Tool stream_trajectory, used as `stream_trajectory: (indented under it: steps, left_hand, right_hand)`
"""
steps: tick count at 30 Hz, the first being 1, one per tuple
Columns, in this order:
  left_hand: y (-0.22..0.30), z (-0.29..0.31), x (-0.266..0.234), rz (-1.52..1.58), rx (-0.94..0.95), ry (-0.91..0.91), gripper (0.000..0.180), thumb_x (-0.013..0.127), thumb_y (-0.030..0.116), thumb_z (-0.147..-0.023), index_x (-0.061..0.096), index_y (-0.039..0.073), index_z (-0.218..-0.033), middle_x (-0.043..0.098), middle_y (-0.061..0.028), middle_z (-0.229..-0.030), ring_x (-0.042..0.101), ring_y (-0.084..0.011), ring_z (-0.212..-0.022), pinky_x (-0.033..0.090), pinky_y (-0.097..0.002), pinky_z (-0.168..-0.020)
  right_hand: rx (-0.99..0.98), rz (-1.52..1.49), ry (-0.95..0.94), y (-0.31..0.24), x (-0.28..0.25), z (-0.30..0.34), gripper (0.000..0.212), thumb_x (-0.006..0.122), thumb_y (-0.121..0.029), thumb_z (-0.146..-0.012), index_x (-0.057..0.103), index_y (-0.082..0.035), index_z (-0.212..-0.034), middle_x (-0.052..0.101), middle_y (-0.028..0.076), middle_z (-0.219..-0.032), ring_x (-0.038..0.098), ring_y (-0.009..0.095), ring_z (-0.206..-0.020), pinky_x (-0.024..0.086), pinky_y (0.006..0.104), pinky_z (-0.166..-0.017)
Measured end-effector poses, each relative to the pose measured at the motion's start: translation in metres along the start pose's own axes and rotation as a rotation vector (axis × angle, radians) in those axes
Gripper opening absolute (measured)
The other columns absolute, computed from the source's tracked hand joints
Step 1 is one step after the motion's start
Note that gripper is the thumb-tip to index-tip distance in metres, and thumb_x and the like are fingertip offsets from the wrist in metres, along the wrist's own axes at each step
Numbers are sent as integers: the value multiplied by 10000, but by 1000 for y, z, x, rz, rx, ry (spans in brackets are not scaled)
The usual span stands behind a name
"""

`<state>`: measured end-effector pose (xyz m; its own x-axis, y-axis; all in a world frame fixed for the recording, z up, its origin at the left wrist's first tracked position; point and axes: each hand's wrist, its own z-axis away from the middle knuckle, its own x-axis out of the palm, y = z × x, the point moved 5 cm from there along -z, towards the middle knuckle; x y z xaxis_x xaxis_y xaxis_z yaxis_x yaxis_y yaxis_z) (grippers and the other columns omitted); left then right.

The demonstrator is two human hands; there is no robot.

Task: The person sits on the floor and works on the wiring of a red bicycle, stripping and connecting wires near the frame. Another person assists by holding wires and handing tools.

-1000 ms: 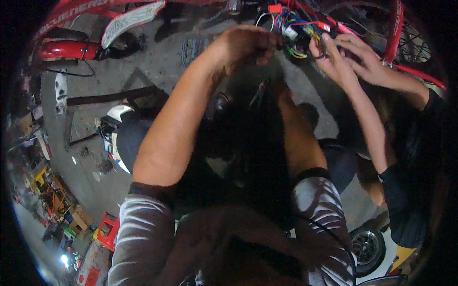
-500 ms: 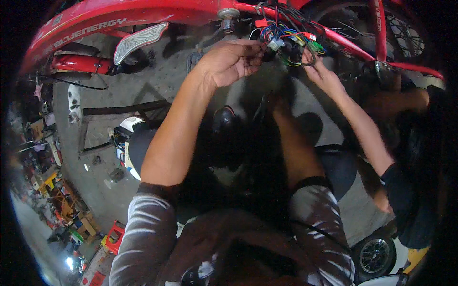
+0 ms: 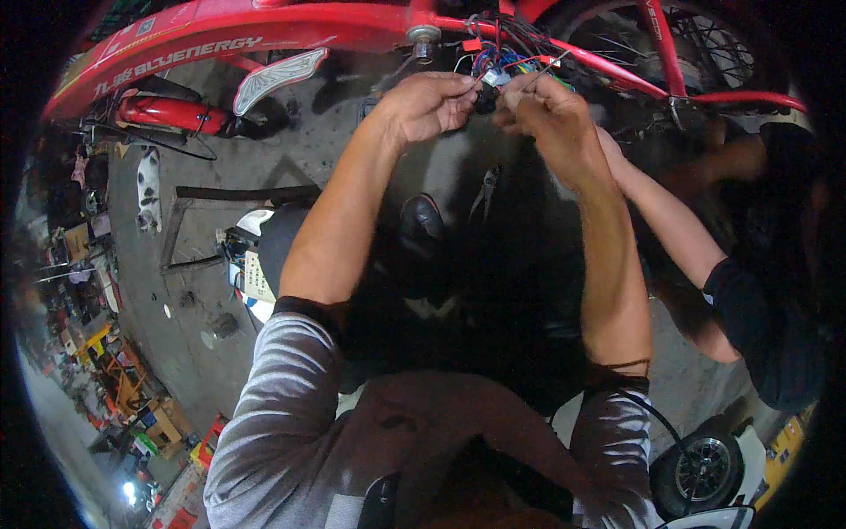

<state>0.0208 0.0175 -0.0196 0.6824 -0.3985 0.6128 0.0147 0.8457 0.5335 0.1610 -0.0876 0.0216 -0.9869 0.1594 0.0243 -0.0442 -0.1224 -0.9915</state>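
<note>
Up against the red frame (image 3: 344, 25) of an electric bike hangs a bundle of coloured wires (image 3: 485, 60). My left hand (image 3: 432, 104) pinches a small white connector (image 3: 492, 78) with a thin red wire at its edge. Close beside it, my right hand (image 3: 551, 123) has its fingers closed on a thin dark rod (image 3: 553, 63) that slants up to the right; its kind is unclear. A co-worker's forearm (image 3: 670, 207) reaches in from the right behind my right wrist, and that person's fingers are hidden. Pliers (image 3: 486, 189) show below my hands.
A silver footrest (image 3: 280, 81) sticks out from the bike. On the floor to the left are a dark metal frame (image 3: 176, 231) and a black-and-white cat (image 3: 148, 187). Piled tools and boxes (image 3: 132, 388) line the left side. A small wheel (image 3: 705, 472) stands at the lower right.
My right hand has come up from low between my knees to the wires, with the thin rod in it. My left hand stays at the wires. The co-worker's hand is now covered by mine.
</note>
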Motion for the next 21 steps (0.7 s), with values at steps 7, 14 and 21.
stream_trajectory:
  steps: [7,14,21]
  left_hand:
    - [2,2,-3,-13,33,-43,134,586,165,-906,621,51,-968,589,-1,-764,506,-83,-640,414,-212,-574]
    - [2,1,-3,79,43,-72,155,591,187,-906,620,44,-956,584,-10,-748,526,-103,-669,431,-232,-597]
    - [0,-3,0,137,16,-155,154,583,181,-910,609,30,-924,573,-20,-771,515,-121,-710,426,-244,-622]
  right_hand:
    - [-68,-297,330,-7,12,-25,166,562,-108,-894,562,-16,-1032,640,84,-927,640,147,-840,514,272,-752]
    - [-179,-109,312,-3,18,-38,129,564,-91,-902,547,-14,-1004,653,77,-882,653,143,-790,519,256,-713]
    - [-186,-35,354,-4,13,-39,117,588,-86,-892,552,-14,-977,661,69,-843,650,127,-751,517,244,-677]
